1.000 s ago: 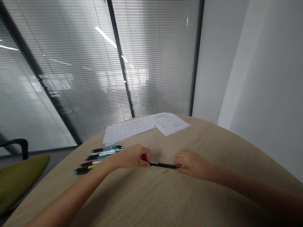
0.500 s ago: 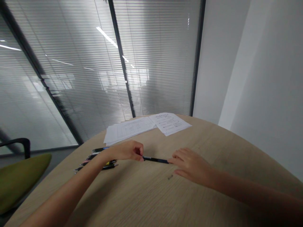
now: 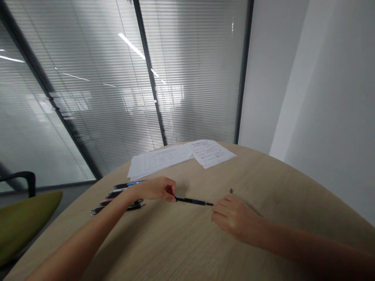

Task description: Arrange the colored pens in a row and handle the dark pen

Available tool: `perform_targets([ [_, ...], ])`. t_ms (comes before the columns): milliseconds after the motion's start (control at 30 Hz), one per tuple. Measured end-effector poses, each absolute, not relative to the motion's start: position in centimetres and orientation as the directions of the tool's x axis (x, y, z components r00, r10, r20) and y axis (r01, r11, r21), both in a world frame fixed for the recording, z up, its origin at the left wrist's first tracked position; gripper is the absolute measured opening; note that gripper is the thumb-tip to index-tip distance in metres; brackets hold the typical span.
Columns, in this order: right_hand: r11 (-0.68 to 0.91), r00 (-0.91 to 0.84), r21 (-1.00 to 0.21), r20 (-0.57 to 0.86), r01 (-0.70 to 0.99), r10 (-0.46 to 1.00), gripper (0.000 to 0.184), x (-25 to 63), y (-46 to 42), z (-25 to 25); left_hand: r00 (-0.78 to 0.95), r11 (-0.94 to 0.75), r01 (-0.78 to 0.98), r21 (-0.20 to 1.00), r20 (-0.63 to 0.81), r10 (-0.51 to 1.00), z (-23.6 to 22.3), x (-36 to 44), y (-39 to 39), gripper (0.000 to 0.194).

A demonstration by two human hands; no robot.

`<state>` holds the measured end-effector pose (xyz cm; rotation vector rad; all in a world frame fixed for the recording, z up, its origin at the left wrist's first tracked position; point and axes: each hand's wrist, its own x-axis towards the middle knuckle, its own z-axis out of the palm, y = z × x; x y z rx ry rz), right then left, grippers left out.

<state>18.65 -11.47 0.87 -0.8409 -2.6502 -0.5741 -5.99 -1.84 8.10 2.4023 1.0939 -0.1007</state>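
My left hand (image 3: 159,188) is closed in a pinch on the near-left end of a slim black pen (image 3: 191,201). The pen points to the right, its narrow end reaching the fingers of my right hand (image 3: 231,216). Those fingers are curled together, and whatever they hold is hidden. A tiny dark piece (image 3: 231,191) shows just above the right knuckles; I cannot tell whether it is held or lies on the table. Beside and partly behind my left forearm lies a row of several pens (image 3: 99,209), mostly black.
Printed sheets of paper (image 3: 159,159) lie at the far side of the round wooden table (image 3: 164,249), one sheet (image 3: 210,153) overlapping the others. A green chair (image 3: 29,222) with a black armrest stands at the left. Glass with blinds (image 3: 199,78) rises behind.
My right hand has drawn back slightly from the pen, its fingers curling. The small piece seen on the table below the pen no longer shows there; a tiny dark piece now shows above that hand.
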Motion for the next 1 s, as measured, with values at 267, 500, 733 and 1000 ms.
perform_targets([
  [267,0.510,-0.549,0.224,0.487,0.831,0.680,0.012,21.9,-7.9,0.5,0.675,-0.588,0.735,0.337,-0.283,0.681,7.1,-6.2,-1.1,0.016],
  [500,0.519,-0.615,0.332,0.466,0.788,0.636,0.012,22.5,-7.1,-0.7,0.670,-0.606,0.741,0.287,-0.269,0.692,6.9,-6.1,-1.2,0.014],
  [733,0.542,-0.612,0.293,0.470,0.788,0.636,0.009,22.3,-7.3,-0.6,0.658,-0.609,0.753,0.251,-0.271,0.702,7.3,-5.7,-1.7,0.014],
  [1000,0.572,-0.544,0.076,0.429,0.817,0.721,0.016,20.5,-9.1,-0.1,0.655,-0.615,0.755,0.227,-0.295,0.695,7.4,-5.1,-2.4,0.015],
])
